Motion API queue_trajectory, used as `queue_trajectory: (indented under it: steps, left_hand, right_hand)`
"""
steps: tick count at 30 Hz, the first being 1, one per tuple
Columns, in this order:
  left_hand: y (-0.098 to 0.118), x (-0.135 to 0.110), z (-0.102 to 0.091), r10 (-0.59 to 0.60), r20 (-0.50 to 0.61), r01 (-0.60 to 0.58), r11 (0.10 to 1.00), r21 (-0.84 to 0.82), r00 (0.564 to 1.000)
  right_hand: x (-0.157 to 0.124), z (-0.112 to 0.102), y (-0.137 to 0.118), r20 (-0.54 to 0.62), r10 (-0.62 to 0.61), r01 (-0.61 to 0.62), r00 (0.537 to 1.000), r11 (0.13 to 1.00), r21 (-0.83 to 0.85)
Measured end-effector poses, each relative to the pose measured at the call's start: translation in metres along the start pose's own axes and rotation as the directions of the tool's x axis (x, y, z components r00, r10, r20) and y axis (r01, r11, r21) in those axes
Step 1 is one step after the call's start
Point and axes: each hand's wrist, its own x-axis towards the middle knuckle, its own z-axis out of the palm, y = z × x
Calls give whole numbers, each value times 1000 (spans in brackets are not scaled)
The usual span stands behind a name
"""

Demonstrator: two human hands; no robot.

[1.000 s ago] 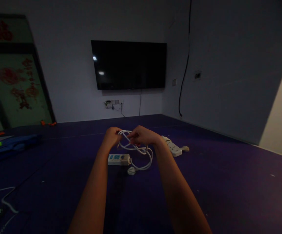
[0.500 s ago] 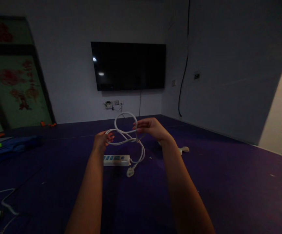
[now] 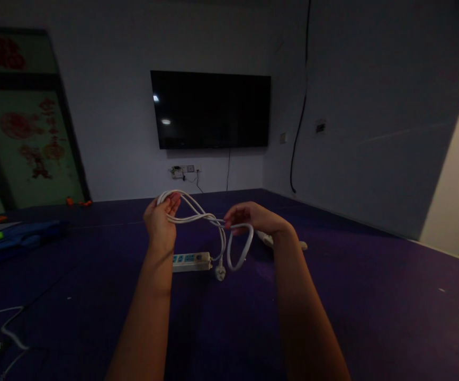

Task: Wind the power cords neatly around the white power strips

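I count by camera, on a purple surface [image 3: 352,307] below one television [image 3: 213,111], two power strips [image 3: 191,262] and one white cord [image 3: 209,216], curled in my left hand [image 3: 161,219], pinched by my right hand [image 3: 255,216].

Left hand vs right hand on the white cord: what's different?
Grip: the left hand holds the bend of the larger loop; the right hand pinches near where strands cross.
Pose: the left hand points upward in the picture; the right hand reaches leftward.
Shared: both are bare and hold the same white cord.
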Motion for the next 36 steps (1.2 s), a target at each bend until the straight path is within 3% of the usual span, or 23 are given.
queue_trajectory:
  steps: [3, 5, 7, 9, 11, 13, 19, 23, 26, 30, 33, 36]
  left_hand:
    - [3, -2, 1, 46, 10, -46, 998, -37, 999]
    - [5, -3, 2, 65, 10, -65, 996, -60, 998]
    - [9, -4, 4, 79, 6, -78, 992, -98, 997]
    - [13, -5, 6, 91, 6, -89, 985, -151, 996]
    - [17, -8, 9, 105, 20, -99, 977, -187, 994]
    - [20, -11, 13, 122, 48, -110, 974, -197, 991]
    - [24, -20, 19, 161, 162, -135, 978, -161, 973]
    - [23, -22, 22, 134, 211, -108, 986, -128, 968]
    - [21, -23, 24, 107, 247, -79, 989, -125, 963]
    - [19, -28, 28, 91, 325, -61, 993, -101, 941]
    - [18, -29, 27, 20, 396, -19, 1000, -6, 918]
    - [13, -24, 21, -49, 400, -18, 987, 163, 915]
  right_hand:
    - [-2, 6, -7, 126, 19, -14, 992, 999, -44]
    - [0, 8, -9, 132, 3, 3, 991, 999, -51]
    - [4, 8, -8, 49, -41, 43, 998, 999, -27]
    - [10, 6, -4, -116, -107, 106, 988, 994, -9]
    - [18, 5, 2, -286, -161, 153, 945, 987, -48]
    - [26, 6, 9, -374, -175, 144, 911, 983, -111]
    - [44, 22, 20, -252, -69, 22, 965, 983, -184]
    - [45, 31, 15, -281, -67, -30, 957, 944, -329]
    - [41, 32, 11, -294, -120, -10, 948, 914, -405]
    - [40, 26, 15, -266, -156, 43, 951, 921, -387]
    - [44, 20, 24, -365, -121, -20, 923, 933, -359]
    - [50, 14, 34, -533, -74, -79, 843, 963, -258]
